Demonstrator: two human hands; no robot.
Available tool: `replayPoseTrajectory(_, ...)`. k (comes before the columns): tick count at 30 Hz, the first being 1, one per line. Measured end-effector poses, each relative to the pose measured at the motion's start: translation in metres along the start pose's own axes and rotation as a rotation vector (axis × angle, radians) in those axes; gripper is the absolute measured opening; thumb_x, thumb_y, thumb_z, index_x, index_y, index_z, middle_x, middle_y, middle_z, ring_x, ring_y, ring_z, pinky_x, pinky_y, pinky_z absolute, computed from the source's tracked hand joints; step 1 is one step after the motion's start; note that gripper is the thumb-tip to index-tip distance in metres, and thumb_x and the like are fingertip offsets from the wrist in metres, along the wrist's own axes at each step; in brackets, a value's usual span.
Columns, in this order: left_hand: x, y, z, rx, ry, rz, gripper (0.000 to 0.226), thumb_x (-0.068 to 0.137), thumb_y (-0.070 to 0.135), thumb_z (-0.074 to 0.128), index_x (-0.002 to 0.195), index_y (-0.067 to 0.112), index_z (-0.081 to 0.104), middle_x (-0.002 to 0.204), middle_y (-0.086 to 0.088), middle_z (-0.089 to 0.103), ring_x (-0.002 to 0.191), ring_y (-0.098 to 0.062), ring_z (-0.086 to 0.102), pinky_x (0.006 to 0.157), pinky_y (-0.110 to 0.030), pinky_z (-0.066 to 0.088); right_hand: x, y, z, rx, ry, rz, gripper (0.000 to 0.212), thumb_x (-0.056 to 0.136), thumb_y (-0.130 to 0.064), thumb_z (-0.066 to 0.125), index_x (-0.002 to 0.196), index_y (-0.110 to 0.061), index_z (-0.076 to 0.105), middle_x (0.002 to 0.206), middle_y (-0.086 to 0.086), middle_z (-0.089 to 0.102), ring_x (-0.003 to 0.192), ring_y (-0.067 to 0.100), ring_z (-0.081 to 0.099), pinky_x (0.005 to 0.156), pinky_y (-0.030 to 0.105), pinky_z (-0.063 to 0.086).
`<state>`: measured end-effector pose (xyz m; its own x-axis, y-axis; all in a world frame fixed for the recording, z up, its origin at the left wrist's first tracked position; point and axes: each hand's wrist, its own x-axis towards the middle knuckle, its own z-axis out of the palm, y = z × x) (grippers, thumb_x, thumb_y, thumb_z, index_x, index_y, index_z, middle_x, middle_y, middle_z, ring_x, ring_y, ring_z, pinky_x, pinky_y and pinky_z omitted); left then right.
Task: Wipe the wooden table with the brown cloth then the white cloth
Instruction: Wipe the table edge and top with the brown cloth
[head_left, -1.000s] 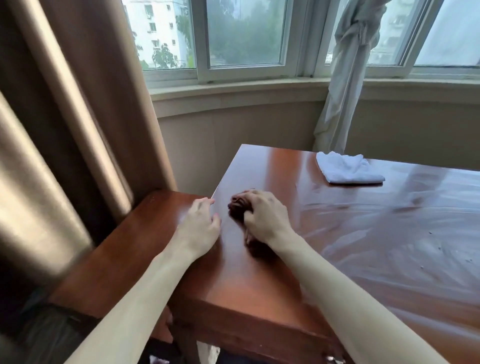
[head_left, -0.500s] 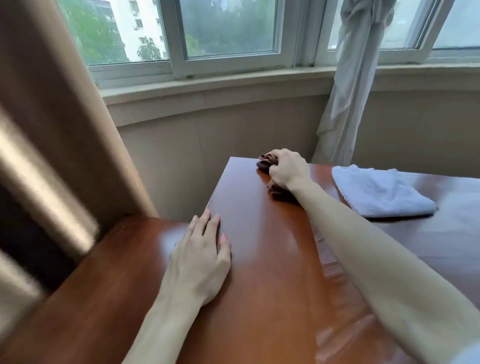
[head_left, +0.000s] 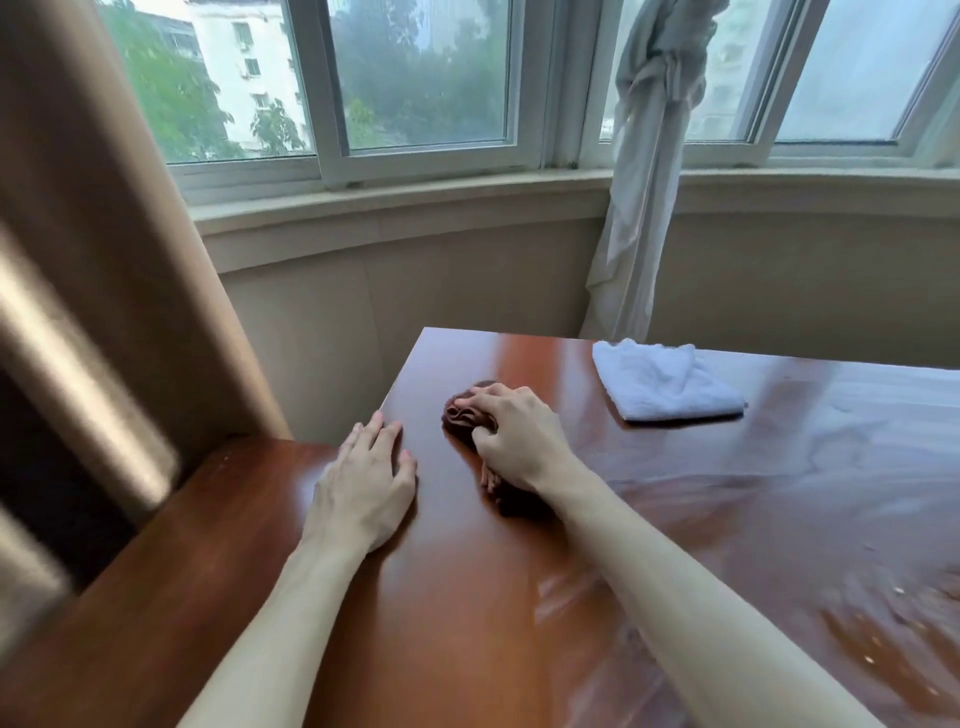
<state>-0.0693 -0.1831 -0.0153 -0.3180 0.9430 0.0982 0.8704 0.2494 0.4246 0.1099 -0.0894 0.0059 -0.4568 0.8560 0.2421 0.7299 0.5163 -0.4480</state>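
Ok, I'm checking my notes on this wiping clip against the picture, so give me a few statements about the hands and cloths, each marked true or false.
1. The right hand grips the brown cloth on the wooden table. True.
2. The left hand holds the white cloth. False: it lies flat on the table, holding nothing.
3. The white cloth lies near the table's far edge, apart from both hands. True.
4. The brown cloth lies spread out flat. False: it is bunched up under the right hand.
5. The white curtain is tied in a knot. True.
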Motion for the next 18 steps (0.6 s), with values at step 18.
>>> replayPoseTrajectory(18, -0.006, -0.005, 0.003, 0.014, 0.052, 0.132, 0.047, 0.1, 0.041, 0.032, 0.144, 0.034, 0.046, 0.157, 0.006, 0.034, 0.15, -0.01, 0.022, 0.114, -0.037, 0.035, 0.005, 0.007, -0.006, 0.013, 0.029, 0.111, 0.05, 0.085, -0.029, 0.058, 0.134, -0.035, 0.063, 0.141, -0.006, 0.056, 0.129, 0.026, 0.05, 0.103, 0.045, 0.048)
